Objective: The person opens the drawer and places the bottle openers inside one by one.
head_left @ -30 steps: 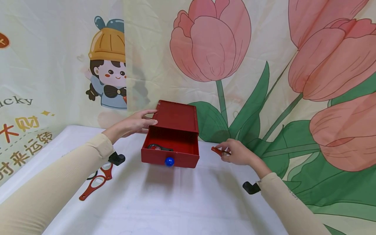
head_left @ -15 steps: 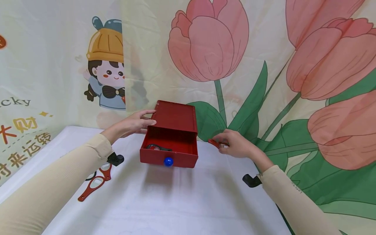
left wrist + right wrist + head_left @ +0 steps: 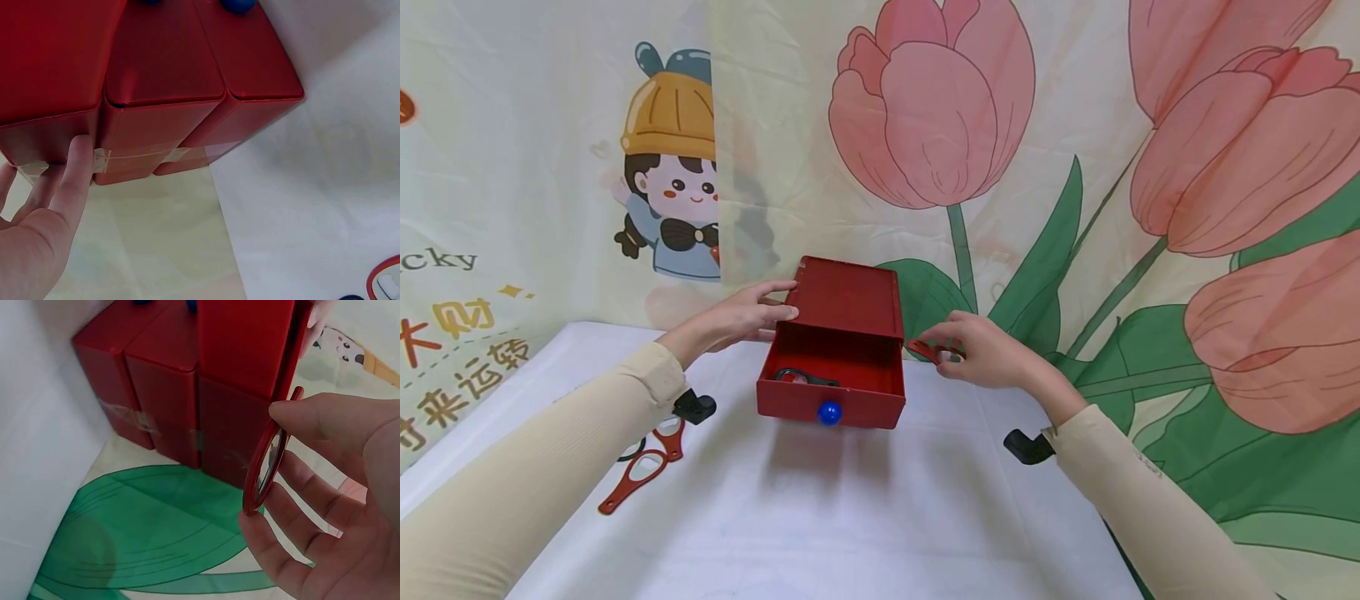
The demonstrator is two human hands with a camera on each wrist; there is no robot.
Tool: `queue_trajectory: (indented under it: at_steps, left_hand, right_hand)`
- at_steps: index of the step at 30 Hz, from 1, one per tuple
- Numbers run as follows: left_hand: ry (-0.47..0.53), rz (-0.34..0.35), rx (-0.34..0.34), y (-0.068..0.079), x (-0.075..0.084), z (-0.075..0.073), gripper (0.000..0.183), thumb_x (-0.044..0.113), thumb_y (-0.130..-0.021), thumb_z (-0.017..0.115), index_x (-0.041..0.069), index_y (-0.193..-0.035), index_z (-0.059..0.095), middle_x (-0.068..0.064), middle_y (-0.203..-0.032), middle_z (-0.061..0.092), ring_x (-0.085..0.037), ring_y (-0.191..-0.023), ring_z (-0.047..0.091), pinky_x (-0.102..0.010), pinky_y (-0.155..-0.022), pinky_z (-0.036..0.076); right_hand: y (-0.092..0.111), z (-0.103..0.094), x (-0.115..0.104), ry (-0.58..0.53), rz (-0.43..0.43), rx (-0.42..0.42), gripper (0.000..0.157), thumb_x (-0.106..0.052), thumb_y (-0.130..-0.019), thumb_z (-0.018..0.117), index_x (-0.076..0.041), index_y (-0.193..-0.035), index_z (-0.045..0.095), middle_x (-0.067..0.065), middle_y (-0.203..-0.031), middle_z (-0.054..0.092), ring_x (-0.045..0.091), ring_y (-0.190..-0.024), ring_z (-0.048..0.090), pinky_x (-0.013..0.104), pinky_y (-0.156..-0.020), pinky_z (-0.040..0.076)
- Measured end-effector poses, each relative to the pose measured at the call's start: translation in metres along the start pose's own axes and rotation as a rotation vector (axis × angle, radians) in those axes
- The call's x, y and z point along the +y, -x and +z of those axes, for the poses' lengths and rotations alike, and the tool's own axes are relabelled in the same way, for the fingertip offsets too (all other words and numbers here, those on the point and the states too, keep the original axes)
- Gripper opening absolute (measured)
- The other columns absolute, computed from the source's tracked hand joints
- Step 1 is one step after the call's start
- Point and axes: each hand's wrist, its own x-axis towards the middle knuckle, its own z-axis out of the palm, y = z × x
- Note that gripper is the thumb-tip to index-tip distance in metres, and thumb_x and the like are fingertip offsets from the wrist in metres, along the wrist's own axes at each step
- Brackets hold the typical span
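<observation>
A red drawer cabinet stands at the back of the table, its top drawer pulled out by the blue knob. Inside lies a black magnifying glass. My left hand rests on the cabinet's left side, fingers extended along the top compartment's wall in the left wrist view. To the right of the drawer, my right hand pinches a red magnifying glass by its rim between thumb and fingers. Its handle end points toward the cabinet, close to the drawer's right back corner in the head view.
On the white table, left, lie a red magnifying glass, another red one and a black-rimmed ring, partly hidden by the left forearm. A flower-printed cloth hangs right behind the cabinet.
My right hand has moved left and slightly up with the red magnifying glass, closer to the cabinet. The left hand stays on the cabinet's side.
</observation>
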Motion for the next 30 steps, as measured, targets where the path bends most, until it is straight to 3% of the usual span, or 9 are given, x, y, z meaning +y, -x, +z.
queue_trajectory:
  at_steps: [13,30]
  left_hand:
    - [0.001,-0.006,0.002,-0.001,-0.001,0.0,0.084,0.026,-0.108,0.063,0.017,-0.172,0.01,-0.031,-0.166,0.028,-0.05,-0.149,0.041,-0.06,-0.116,0.044]
    - [-0.012,-0.015,0.013,-0.004,-0.002,-0.001,0.083,0.028,-0.107,0.064,0.017,-0.172,0.014,-0.028,-0.166,0.029,-0.049,-0.149,0.042,-0.058,-0.115,0.046]
  right_hand:
    - [-0.026,-0.006,-0.029,0.012,-0.075,-0.049,0.037,-0.002,-0.095,0.07,-0.012,-0.13,0.076,0.006,-0.103,0.065,0.017,-0.092,0.055,0.032,-0.07,0.053]
    - [-0.058,0.012,-0.052,0.014,-0.116,-0.137,0.042,-0.007,-0.095,0.071,-0.01,-0.137,0.072,0.009,-0.112,0.066,0.025,-0.103,0.059,0.03,-0.078,0.053]
